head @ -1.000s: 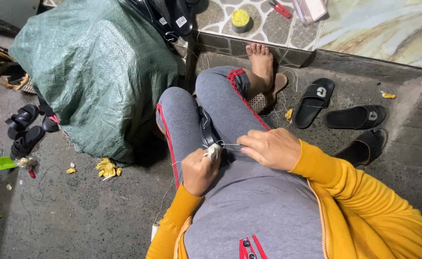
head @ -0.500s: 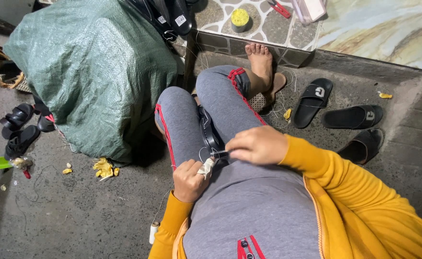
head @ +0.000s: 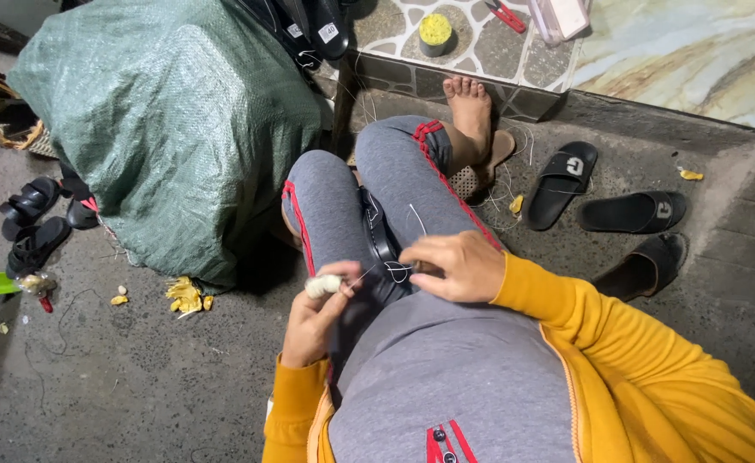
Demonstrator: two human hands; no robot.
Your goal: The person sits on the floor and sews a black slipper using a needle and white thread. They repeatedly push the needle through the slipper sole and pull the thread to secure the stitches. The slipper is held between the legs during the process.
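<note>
Fingers of the left hand (head: pixel 313 317) pinch a pale thread spool (head: pixel 322 285), while the right hand (head: pixel 450 266) grips thin thread (head: pixel 392 270) over a black strap (head: pixel 377 236).

**Cloth, rubber, stone and concrete**

Woven plastic sack (head: pixel 171 129), green, slightly shiny, creased. Grey jersey trousers (head: pixel 446 377), matt and soft, with red piping. Mustard fleece sleeves (head: pixel 617 343), matt cloth. Thin white thread (head: pixel 377 270) stretched between left hand (head: pixel 313 317) and right hand (head: pixel 450 266); fingertip wrapped in pale cloth tape (head: pixel 323 285). Black strap (head: pixel 379 236), smooth, faintly glossy. Black slide sandals (head: pixel 600 193), matt rubber. Rough grey concrete floor (head: pixel 137 394). Polished marble-look slab (head: pixel 694 51), glossy.
</note>
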